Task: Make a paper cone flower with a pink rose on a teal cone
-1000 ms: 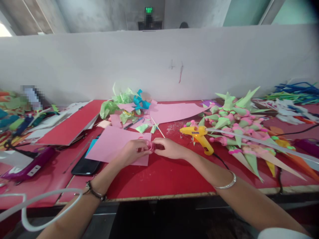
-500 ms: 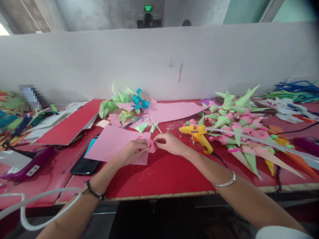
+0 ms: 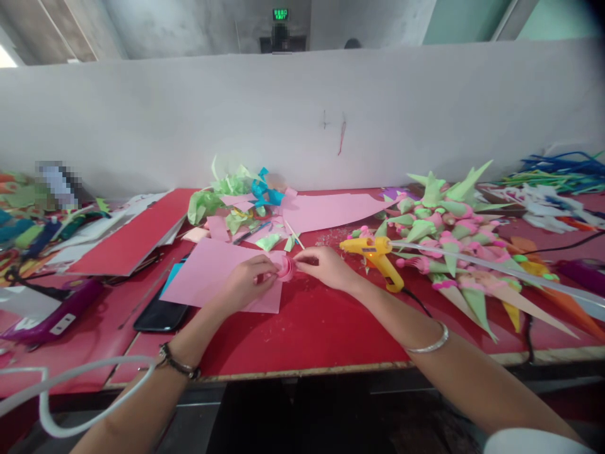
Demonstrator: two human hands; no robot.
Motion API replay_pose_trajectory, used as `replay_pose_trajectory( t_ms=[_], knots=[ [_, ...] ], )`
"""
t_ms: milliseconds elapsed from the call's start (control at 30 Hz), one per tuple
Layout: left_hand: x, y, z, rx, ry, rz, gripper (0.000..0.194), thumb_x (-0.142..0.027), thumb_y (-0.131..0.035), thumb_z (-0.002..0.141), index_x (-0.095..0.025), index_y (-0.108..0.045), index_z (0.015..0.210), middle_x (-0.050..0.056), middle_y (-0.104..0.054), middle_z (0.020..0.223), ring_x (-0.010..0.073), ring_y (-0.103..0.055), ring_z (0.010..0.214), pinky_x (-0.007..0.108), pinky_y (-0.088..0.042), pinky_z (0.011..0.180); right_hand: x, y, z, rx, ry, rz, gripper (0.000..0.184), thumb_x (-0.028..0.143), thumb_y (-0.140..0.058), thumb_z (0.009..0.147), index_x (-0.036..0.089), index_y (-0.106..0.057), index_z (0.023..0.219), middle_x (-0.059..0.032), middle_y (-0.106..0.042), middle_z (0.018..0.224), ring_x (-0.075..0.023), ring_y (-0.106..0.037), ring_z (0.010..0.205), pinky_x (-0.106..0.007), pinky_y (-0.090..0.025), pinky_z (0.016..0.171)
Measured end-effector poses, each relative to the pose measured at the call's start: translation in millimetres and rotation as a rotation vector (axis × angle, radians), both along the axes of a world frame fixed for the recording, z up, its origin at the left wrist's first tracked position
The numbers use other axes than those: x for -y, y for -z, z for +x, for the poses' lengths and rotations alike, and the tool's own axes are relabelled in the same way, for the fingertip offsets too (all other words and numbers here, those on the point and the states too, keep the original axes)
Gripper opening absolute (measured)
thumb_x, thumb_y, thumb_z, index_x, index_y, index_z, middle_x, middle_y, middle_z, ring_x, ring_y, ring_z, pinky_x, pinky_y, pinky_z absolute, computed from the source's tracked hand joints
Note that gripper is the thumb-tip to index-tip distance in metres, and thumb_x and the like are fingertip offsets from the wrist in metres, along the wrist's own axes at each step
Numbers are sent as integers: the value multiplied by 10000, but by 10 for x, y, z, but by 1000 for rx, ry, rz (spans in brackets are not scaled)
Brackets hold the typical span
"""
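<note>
A small coil of pink paper (image 3: 286,268) is between my two hands, above the right edge of a flat pink sheet (image 3: 203,271). My left hand (image 3: 248,282) is closed, its thumb and fingertips pinching the coil's left side. From the right, my right hand (image 3: 326,267) pinches the coil's other side between thumb and fingertips. The layers of the coil curve round one another; its underside is hidden. Just right of my right hand lies a yellow glue gun (image 3: 375,252) with a long clear glue stick in its back.
Green and blue paper scraps (image 3: 236,189) lie at the back beside a larger pink sheet (image 3: 331,211). Many pink and green paper cones (image 3: 449,246) pile up at the right. A black phone (image 3: 163,312) sits left, near red card (image 3: 137,236). A grey partition (image 3: 212,120) stands behind.
Both hands have shifted slightly up and away with the coil, which has turned to show more of its layers. My left fingers have curled in more.
</note>
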State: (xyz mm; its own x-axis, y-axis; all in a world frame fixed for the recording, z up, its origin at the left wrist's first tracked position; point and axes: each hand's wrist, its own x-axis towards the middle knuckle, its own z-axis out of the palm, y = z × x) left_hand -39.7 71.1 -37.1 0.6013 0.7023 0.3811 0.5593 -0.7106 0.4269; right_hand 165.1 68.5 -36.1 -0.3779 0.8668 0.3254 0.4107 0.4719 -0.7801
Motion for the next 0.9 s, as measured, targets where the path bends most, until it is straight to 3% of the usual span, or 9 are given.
replay_pose_trajectory(
  t_ms=[100, 300, 500, 900],
  knots=[
    [-7, 8, -12, 16, -10, 23, 117, -167, -477, 764, -161, -592, 787, 14, -544, 772, 77, -461, 594, 181, -361, 534, -5, -4, 6, -57, 37, -36, 125, 205, -540, 713, 127, -629, 752, -37, -646, 709, -132, -576, 655, -238, -434, 617],
    [-21, 5, -17, 19, -7, 35, 102, -169, -481, 755, -158, -583, 762, 24, -534, 815, 81, -476, 618, 184, -367, 532, 23, -71, 16, 28, 68, 48, 132, 185, -512, 724, 135, -623, 674, -27, -638, 662, -121, -558, 627, -223, -414, 594],
    [-23, -1, -11, 23, 28, 29, 135, -152, -455, 768, -163, -589, 771, 28, -527, 822, 81, -474, 628, 185, -373, 536, 41, -79, 20, 28, 24, 33, 143, 202, -495, 741, 146, -616, 792, -31, -636, 748, -116, -556, 656, -227, -425, 611],
    [-6, 49, 20, -8, 83, -26, 138, -206, -508, 765, -174, -642, 765, 47, -519, 870, 79, -490, 631, 179, -399, 523, 66, -79, 25, 9, -287, -190, 260, 260, -574, 723, 156, -543, 959, -3, -553, 745, -102, -504, 657, -216, -408, 598]
  ],
)
